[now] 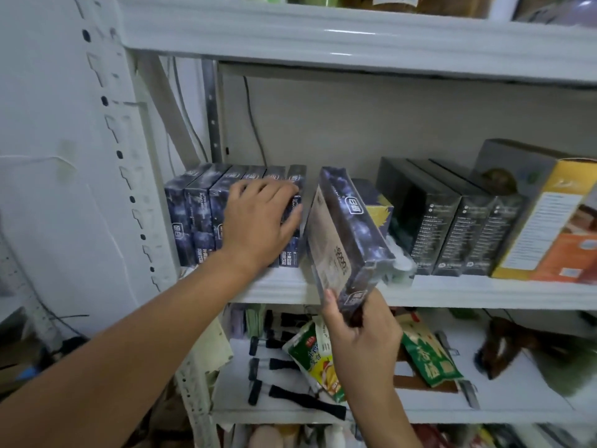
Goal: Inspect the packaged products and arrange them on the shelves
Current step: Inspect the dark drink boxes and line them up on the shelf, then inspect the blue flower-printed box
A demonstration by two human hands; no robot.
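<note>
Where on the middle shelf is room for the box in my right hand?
Only the gap between the row of blue boxes, under the left hand, and the held box. Right of it, black boxes crowd the shelf.

Head-worn and wide-angle, looking forward and slightly down, close up to the middle shelf (452, 291).

A black cable (250, 114) hangs down the pale wall (387, 124); black clip-like pieces (277, 363) lie lower down.
</note>
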